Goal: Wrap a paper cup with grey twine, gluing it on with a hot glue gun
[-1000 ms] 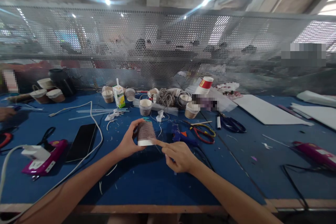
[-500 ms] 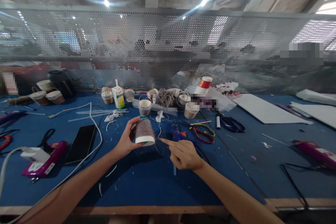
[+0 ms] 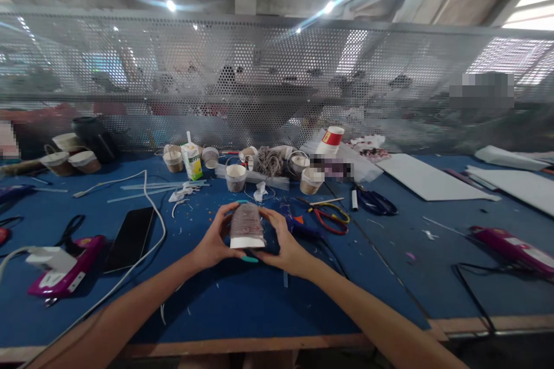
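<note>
A paper cup (image 3: 247,225) wound with grey-brown cord lies tilted between my hands above the blue table, its bare white band facing me. My left hand (image 3: 215,237) is closed round its left side, thumb below and fingers above; teal shows at the fingertips. From the right, my right hand (image 3: 288,245) curves round the same cup, its fingers at the upper right and the thumb near the lower edge. Just beyond that hand lies a blue glue gun (image 3: 305,229) with an orange trigger, partly hidden. A cord-wrapped cup with a handle (image 3: 236,177) stands behind.
Scissors with red-yellow handles (image 3: 331,219) and dark-handled scissors (image 3: 377,202) lie right. Left are a phone (image 3: 130,239), a white cable and a purple power strip (image 3: 67,268). A drink carton (image 3: 192,160), a cord bundle (image 3: 270,161) and several cups line the back, before a perforated metal screen (image 3: 268,81).
My right hand has gone from pointing beside the cup to gripping its right side. The cup has shifted slightly and its white band has turned more toward me. The view has moved a little.
</note>
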`<state>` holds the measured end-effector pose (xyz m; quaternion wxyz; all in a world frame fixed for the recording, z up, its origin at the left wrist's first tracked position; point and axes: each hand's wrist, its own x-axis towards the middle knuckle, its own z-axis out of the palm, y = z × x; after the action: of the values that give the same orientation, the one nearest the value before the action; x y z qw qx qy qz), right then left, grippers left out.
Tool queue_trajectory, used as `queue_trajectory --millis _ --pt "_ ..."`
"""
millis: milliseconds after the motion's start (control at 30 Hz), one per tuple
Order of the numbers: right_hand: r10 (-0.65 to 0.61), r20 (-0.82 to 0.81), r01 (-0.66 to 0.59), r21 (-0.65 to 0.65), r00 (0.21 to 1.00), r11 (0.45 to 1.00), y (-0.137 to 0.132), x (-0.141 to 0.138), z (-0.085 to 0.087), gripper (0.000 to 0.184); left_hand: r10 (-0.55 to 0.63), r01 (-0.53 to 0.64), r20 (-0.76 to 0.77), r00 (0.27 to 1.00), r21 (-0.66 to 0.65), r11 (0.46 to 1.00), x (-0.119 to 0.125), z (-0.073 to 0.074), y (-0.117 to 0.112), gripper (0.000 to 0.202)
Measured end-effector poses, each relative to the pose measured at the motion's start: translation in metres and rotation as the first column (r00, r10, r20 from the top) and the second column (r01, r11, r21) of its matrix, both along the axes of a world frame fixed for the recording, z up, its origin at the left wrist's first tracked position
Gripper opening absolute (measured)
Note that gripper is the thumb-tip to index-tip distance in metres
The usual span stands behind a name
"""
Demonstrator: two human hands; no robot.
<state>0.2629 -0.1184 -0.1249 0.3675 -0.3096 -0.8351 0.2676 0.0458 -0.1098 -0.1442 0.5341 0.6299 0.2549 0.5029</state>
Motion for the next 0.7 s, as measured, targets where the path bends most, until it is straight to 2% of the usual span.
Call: queue_trajectory --millis 100,233,467,633,700 --pt "-0.057 -0.013 0.057 0.014 0.998 0.998 0.005 0.002 -0.009 0.082 -0.006 0.01 -0.062 0.998 0.063 0.998 0.001 0.004 -0.003 0.097" --pt "-0.081 0.025 0.08 0.068 0.996 0.995 0.01 0.006 -0.011 0.084 0.041 -0.006 -0.181 0.983 0.19 0.982 -0.001 0.009 -0.004 0.094" --pt "-0.088 0.08 0.081 0.084 0.993 0.993 0.015 0.011 -0.015 0.073 0.268 -0.163 -0.301 0.915 0.33 0.93 -0.003 0.002 0.002 0.083" --pt "-0.037 0.089 0.032 0.056 0.995 0.998 0.01 0.012 -0.003 0.076 0.368 -0.25 -0.309 0.877 0.361 0.898 -0.001 0.0 0.005 0.085" --pt "-0.019 0.019 0.019 0.003 1.0 1.0 0.005 0.011 0.005 0.068 0.426 -0.297 -0.306 0.851 0.389 0.872 -0.003 0.0 0.007 0.079"
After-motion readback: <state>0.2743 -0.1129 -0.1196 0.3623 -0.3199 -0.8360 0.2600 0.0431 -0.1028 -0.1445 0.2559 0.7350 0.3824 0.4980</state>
